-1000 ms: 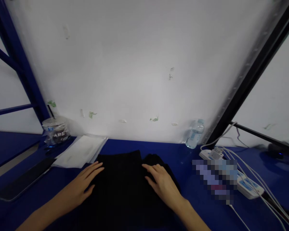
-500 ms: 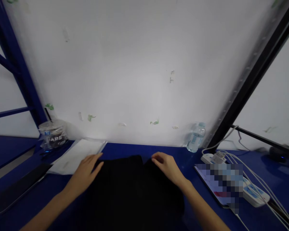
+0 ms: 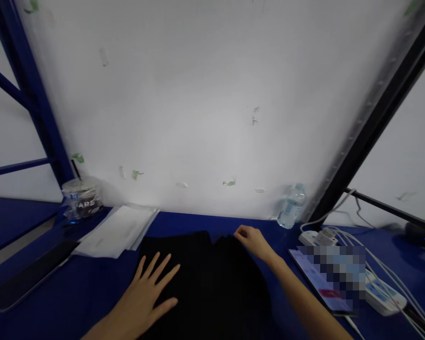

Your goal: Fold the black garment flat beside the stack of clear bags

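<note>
Mostly, the black cloth [image 3: 212, 288] keeps its details from me: it is so dark that its folds and layers run together, and its near end is cut off by the bottom of my view. I cannot tell what kind of garment or piece it is. My left hand [image 3: 145, 297] hides part of its left side, and both my forearms run out of view at the bottom. A blocky blur covers part of the phone [image 3: 317, 278] and the middle of the power strip [image 3: 386, 295], so I can't read the screen. The lettering on the plastic-wrapped tub [image 3: 83, 198] is only partly legible, and the dark slab [image 3: 31, 271] at far left is too dim for me to name.

The cloth lies on the blue desk [image 3: 279, 295] in front of me, between and under my fingers. Those of my left hand are spread wide, palm down over its left part, thumb pointing inward across it. My right hand [image 3: 251, 241] is at its far right corner, just right of a notch in the far edge; there thumb and forefinger are pressed together, pinching the edge, while the other fingers curl in behind. Beyond the cloth's far left corner lie the papers [image 3: 118, 229]; beyond my right hand, the bottle [image 3: 291, 208] stands near the wall [image 3: 198, 118].
</note>
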`<state>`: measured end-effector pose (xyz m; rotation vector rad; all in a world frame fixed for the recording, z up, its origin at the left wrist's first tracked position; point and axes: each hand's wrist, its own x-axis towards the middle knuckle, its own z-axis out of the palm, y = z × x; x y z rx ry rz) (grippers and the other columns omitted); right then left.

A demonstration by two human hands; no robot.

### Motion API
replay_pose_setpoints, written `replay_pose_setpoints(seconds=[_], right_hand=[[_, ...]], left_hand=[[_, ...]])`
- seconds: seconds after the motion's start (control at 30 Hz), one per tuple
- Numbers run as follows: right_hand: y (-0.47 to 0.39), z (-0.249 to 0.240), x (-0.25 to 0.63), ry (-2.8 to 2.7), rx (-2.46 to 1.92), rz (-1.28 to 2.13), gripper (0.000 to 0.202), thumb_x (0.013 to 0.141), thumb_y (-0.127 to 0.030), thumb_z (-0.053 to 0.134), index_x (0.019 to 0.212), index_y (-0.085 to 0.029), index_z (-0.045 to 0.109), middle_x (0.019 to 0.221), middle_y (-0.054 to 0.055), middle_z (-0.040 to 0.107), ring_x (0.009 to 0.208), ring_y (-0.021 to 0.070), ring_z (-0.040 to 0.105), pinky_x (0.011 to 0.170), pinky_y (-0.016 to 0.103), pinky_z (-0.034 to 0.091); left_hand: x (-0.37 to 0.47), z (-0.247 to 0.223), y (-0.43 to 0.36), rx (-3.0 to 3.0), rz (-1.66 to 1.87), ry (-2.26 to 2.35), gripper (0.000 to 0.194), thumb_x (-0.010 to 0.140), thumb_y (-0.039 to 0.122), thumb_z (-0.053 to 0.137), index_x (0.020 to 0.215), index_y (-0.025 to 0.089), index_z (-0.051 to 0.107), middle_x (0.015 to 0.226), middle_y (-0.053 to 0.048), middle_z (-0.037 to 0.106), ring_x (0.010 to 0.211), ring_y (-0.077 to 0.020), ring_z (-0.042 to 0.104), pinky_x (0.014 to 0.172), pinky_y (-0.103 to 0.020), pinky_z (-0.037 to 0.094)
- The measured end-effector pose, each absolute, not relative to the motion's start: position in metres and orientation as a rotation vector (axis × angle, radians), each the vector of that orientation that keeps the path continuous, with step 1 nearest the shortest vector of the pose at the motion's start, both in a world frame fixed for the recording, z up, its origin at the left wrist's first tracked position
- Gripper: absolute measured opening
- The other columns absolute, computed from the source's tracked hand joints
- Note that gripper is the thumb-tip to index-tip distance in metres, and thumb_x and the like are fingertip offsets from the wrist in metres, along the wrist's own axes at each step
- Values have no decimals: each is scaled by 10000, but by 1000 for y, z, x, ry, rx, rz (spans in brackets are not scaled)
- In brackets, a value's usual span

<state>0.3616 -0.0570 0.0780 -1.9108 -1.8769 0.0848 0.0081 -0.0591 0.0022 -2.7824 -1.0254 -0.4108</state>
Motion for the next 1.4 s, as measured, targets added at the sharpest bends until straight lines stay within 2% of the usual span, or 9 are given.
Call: replay_pose_setpoints(seconds=[0.17, 0.27, 0.33, 0.47, 0.57, 0.77, 1.07, 1.23, 1.4], right_hand=[[-69, 75, 327, -1678, -1987, -232, 269, 918, -220, 346, 919, -145, 604, 920, 141, 636, 906, 260, 583, 840, 419, 412], [-94, 55, 300, -1768, -1881, -295, 342, 953, -276, 286, 969, -166, 610, 977, 132, 646, 982, 259, 584, 876, 415, 426], [-105, 36, 291, -1806, -1853, -298, 397, 942, -400, 332, 1134, -154, 577, 1190, 151, 597, 1181, 291, 495, 962, 449, 397], [-107, 4, 294, -1791, -2011, -112, 679, 869, -620, 341, 1415, -217, 327, 1492, 94, 311, 1383, 330, 209, 1060, 564, 267], [-103, -3, 299, -1802, -2090, 39, 742, 834, -687, 315, 1444, -270, 255, 1521, 60, 242, 1396, 328, 157, 1067, 584, 232], [-97, -4, 301, -1775, -2154, 58, 792, 809, -724, 302, 1443, -251, 268, 1508, 89, 269, 1390, 335, 180, 1068, 574, 220], [-98, 8, 301, -1702, -2162, 42, 804, 812, -709, 336, 1426, -192, 314, 1505, 110, 273, 1398, 334, 145, 1087, 562, 191], [-126, 29, 283, -1919, -1883, -5, 579, 909, -546, 321, 1435, -310, 268, 1531, 5, 212, 1414, 268, 104, 1117, 534, 170], [-144, 15, 266, -2062, -1829, 87, 594, 871, -585, 388, 1419, -381, 280, 1520, -19, 237, 1393, 327, 166, 1090, 581, 219]], left_hand=[[10, 15, -59, -2612, -529, -1108, 658, 905, 568, 403, 1464, 311, 172, 1473, -69, 362, 1350, -367, 279, 1044, -625, 232], [26, 29, -55, -2688, -531, -1081, 638, 943, 515, 359, 1476, 258, 122, 1491, -59, 330, 1383, -311, 219, 1097, -566, 193], [37, 32, -47, -2799, -478, -1066, 603, 956, 507, 325, 1474, 280, 115, 1513, -39, 281, 1396, -292, 179, 1105, -551, 193], [46, 15, -28, -2896, -417, -1209, 598, 904, 610, 347, 1439, 374, 225, 1533, -62, 217, 1386, -392, 123, 1030, -672, 198], [45, 0, -18, -2923, -409, -1279, 616, 875, 647, 367, 1426, 404, 243, 1542, -82, 176, 1378, -426, 96, 1002, -700, 195], [50, 2, -8, -2992, -418, -1240, 626, 864, 661, 371, 1424, 408, 251, 1549, -76, 150, 1381, -424, 74, 1014, -695, 156], [61, 29, -8, -3011, -373, -1242, 665, 858, 673, 367, 1423, 327, 315, 1524, -94, 234, 1387, -396, 94, 1052, -664, 109], [65, 41, -68, -3047, -506, -1115, 507, 974, 495, 264, 1453, 347, 193, 1498, -18, 316, 1399, -307, 153, 1093, -611, 144], [57, 19, -101, -3078, -453, -1136, 555, 952, 526, 313, 1449, 401, 98, 1527, -8, 221, 1386, -356, 168, 1050, -676, 185]])
